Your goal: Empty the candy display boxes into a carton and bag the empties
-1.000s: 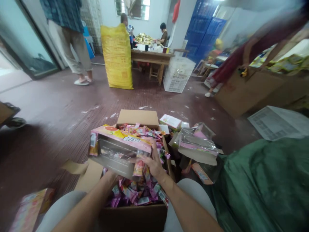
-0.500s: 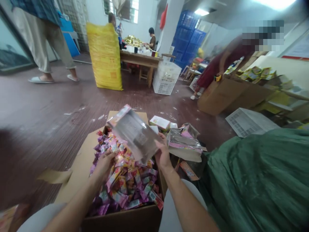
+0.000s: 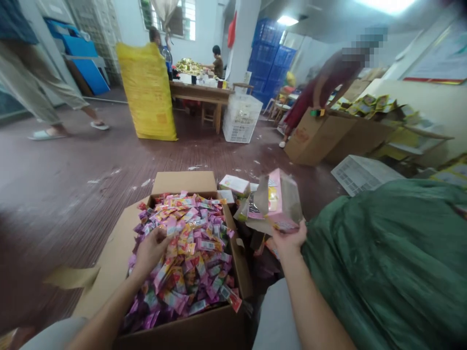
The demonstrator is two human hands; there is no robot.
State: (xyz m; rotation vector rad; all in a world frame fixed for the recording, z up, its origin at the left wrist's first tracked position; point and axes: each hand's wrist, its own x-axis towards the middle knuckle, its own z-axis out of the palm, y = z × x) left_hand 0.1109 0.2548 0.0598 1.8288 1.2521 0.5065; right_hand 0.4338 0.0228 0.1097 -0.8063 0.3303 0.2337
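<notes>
A brown cardboard carton (image 3: pixel 204 318) between my knees is heaped with small pink, purple and orange wrapped packets (image 3: pixel 197 243). My left hand (image 3: pixel 151 249) is over the left side of the heap, thumb and fingers pinched together; whether a packet is between them I cannot make out. To the right of the carton, my right hand (image 3: pixel 290 239) grips the lower end of a pink packaging box (image 3: pixel 279 201) with grey inner faces, held up at a tilt. Behind it, other opened packaging (image 3: pixel 251 211) lies beside the carton, partly hidden.
A large green sack (image 3: pixel 386 257) bulges close on my right. White boxes (image 3: pixel 235 184) lie past the carton. Ahead stand a yellow sack (image 3: pixel 148 92), white crates (image 3: pixel 241 119) and a table (image 3: pixel 200 92). One person (image 3: pixel 324 80) bends over cartons; another (image 3: pixel 44 82) walks at left.
My right hand has carried the pink box from above the heap to the right, turning it more upright. My left hand stays over the packets. The view has shifted slightly.
</notes>
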